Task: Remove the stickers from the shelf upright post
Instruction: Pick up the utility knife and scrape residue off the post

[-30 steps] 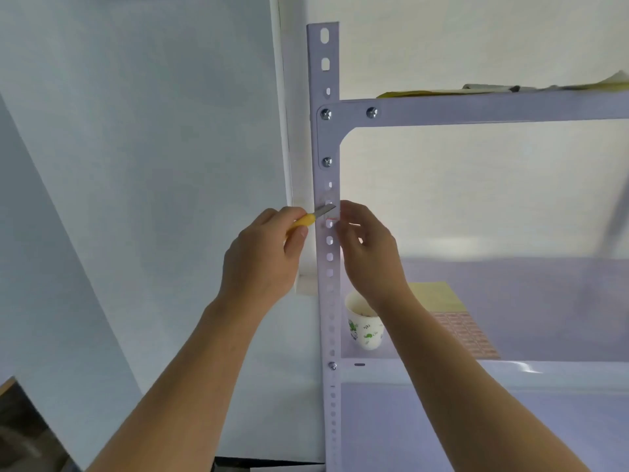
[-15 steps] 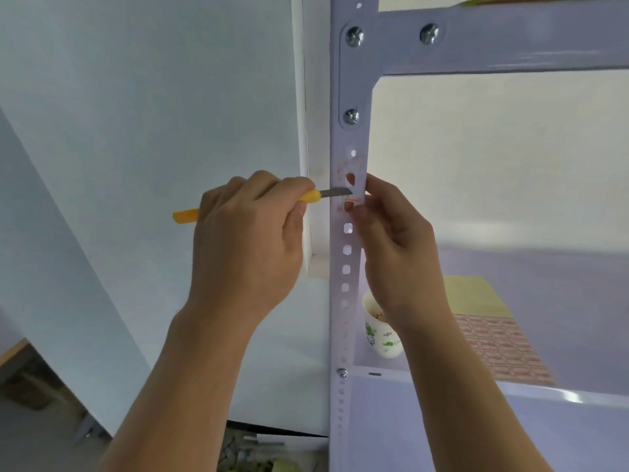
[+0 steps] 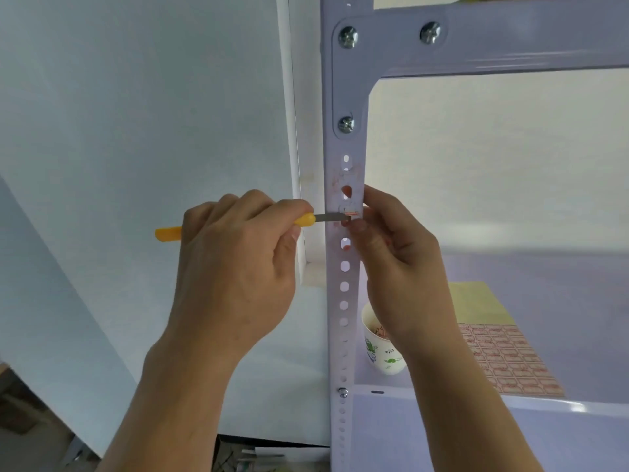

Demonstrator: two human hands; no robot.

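Step in hand: scraping; left hand clenched round a yellow-handled knife, blade laid across the perforated shelf upright post under a small red-and-white sticker, while the right hand grips the post's edge with its thumb just below the sticker. Next move, by judgement: work the blade shallowly beneath the lifted edge, then pinch and peel, since residue smears above suggest the adhesive clings. Obscured: blade tip and the sticker's lower part behind the thumb, possibly already lifting; paper cup partly hidden by the wrist.
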